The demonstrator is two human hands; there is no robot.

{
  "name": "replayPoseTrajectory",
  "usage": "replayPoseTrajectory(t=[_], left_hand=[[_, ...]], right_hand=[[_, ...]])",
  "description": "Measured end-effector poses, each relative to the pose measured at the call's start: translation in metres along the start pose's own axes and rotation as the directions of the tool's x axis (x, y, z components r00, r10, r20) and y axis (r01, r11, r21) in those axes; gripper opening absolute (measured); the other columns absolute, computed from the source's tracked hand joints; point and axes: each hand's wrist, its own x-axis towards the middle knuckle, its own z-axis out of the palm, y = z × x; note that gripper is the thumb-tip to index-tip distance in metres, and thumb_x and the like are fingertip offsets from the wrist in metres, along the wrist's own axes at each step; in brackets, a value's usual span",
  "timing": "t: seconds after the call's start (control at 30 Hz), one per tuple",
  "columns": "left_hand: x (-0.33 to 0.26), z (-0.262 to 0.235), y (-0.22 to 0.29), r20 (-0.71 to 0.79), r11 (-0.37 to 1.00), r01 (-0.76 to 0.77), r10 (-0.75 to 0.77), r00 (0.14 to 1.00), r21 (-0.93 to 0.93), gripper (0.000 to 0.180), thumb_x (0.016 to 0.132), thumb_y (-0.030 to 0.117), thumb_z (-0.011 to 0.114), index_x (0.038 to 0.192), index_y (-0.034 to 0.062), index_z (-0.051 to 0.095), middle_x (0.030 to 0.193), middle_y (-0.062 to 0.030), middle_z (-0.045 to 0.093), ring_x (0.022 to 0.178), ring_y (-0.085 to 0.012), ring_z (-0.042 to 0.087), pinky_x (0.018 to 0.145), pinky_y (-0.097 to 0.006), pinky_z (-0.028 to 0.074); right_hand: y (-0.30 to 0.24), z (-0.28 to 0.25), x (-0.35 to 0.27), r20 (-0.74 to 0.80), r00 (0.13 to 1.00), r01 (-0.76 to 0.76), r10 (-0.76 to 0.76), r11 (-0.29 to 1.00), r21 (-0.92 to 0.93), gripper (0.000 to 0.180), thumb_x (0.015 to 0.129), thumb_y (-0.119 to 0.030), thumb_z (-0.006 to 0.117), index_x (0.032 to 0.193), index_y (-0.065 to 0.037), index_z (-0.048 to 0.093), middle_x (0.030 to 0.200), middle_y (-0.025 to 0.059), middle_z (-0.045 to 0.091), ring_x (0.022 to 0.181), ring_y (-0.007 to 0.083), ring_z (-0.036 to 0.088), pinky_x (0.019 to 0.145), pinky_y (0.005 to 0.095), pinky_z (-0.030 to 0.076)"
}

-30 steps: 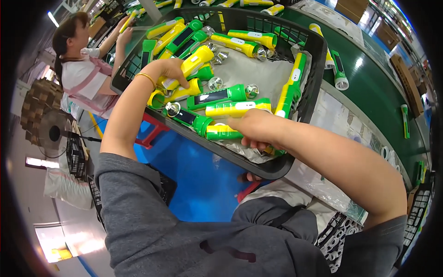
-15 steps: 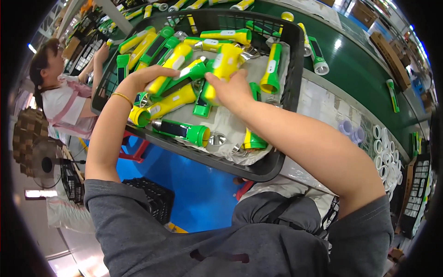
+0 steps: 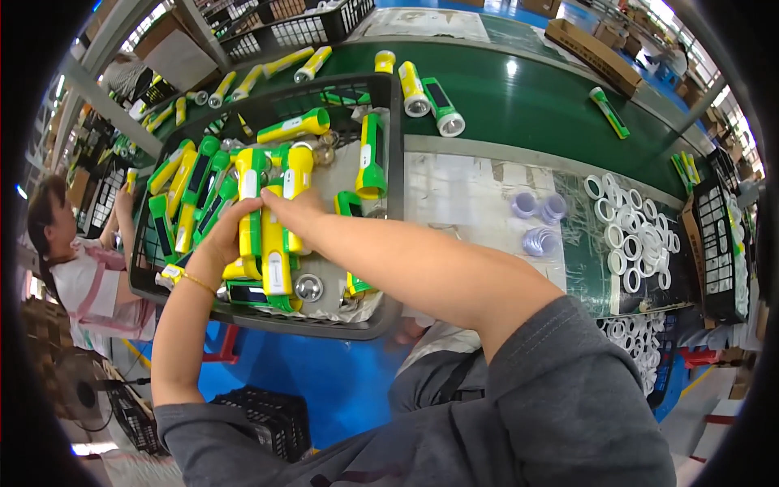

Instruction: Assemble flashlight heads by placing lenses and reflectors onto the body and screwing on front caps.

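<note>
Both my hands are close together over a black plastic crate [image 3: 393, 187] of yellow and green flashlight bodies. My left hand [image 3: 226, 233] is closed round a yellow and green flashlight [image 3: 250, 191] with a pale switch plate. My right hand [image 3: 296, 215], its fingers partly hidden, is closed on a yellow flashlight [image 3: 298, 166] whose wide end points away from me. Between the hands, another yellow flashlight [image 3: 276, 264] points toward me; I cannot tell which hand bears it. A round silver reflector [image 3: 308, 287] lies on the crate's lining beside it. More flashlights [image 3: 195, 183] are heaped at the crate's left.
Behind the crate runs a green conveyor belt [image 3: 519, 114] carrying several flashlights. White rings [image 3: 641, 235] and clear purplish lens discs [image 3: 540, 241] lie on the bench to the right. At the left a co-worker [image 3: 89, 276] is seated. Another black crate [image 3: 264, 418] stands on the blue floor.
The view has swung right, so the crate appears further left and more bench shows. My hands have come together over the crate, with flashlights side by side in them.
</note>
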Motion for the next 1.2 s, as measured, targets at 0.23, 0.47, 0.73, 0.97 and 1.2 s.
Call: replayPoseTrajectory(t=[0.23,0.47,0.73,0.97,1.2], left_hand=[[-0.080,0.111,0.040,0.057,0.794,-0.541,0.548,0.834,0.278,0.052,0.083,0.015,0.059,0.130,-0.0007,0.042,0.117,-0.0112,0.057,0.105,-0.0213,0.059,0.090,-0.034,0.049],[-0.049,0.254,0.061,0.335,0.726,-0.608,0.514,0.790,0.320,0.046,0.077,0.028,0.070,0.113,0.0033,0.057,0.097,-0.0065,0.063,0.087,-0.0154,0.062,0.075,-0.029,0.051],[0.064,0.340,0.012,0.420,0.915,-0.359,0.258,0.870,0.182,0.062,0.071,0.021,0.076,0.123,0.0034,0.048,0.110,-0.0102,0.059,0.098,-0.0202,0.060,0.081,-0.035,0.051],[0.096,0.335,-0.023,0.104,0.764,-0.005,-0.081,0.991,0.646,0.072,0.074,0.037,0.076,0.128,0.0019,0.045,0.111,-0.0132,0.061,0.096,-0.0212,0.063,0.081,-0.034,0.051],[0.067,0.354,0.012,-0.197,0.026,0.196,0.229,0.953,0.980,0.119,0.060,0.059,0.078,0.141,-0.0045,0.020,0.141,-0.0280,0.025,0.131,-0.0375,0.032,0.102,-0.041,0.037]], right_hand=[[-0.066,-0.050,-0.083,-0.083,0.762,0.647,-0.643,0.748,0.147,0.064,0.076,-0.030,0.075,0.117,0.004,0.039,0.110,0.0188,0.058,0.102,0.0266,0.058,0.087,0.0363,0.047],[-0.103,-0.207,-0.151,-0.018,0.712,0.697,-0.702,0.704,0.136,0.029,0.091,-0.026,0.060,0.108,-0.003,0.058,0.094,0.0027,0.063,0.083,0.0103,0.060,0.071,0.0250,0.049],[-0.044,-0.322,-0.115,-0.167,0.935,0.353,-0.313,0.863,0.362,0.036,0.093,-0.024,0.055,0.120,-0.001,0.050,0.111,0.0116,0.061,0.098,0.0220,0.062,0.085,0.0358,0.052],[0.007,-0.295,-0.084,0.086,0.995,0.011,-0.058,0.885,0.466,0.035,0.099,-0.025,0.040,0.127,-0.004,0.044,0.117,0.0111,0.057,0.104,0.0228,0.059,0.089,0.0371,0.051],[0.010,-0.304,-0.096,-0.095,0.973,0.208,-0.209,0.978,-0.017,0.044,0.090,-0.014,0.049,0.131,-0.001,0.040,0.114,0.0090,0.057,0.106,0.0210,0.054,0.088,0.0352,0.044]])
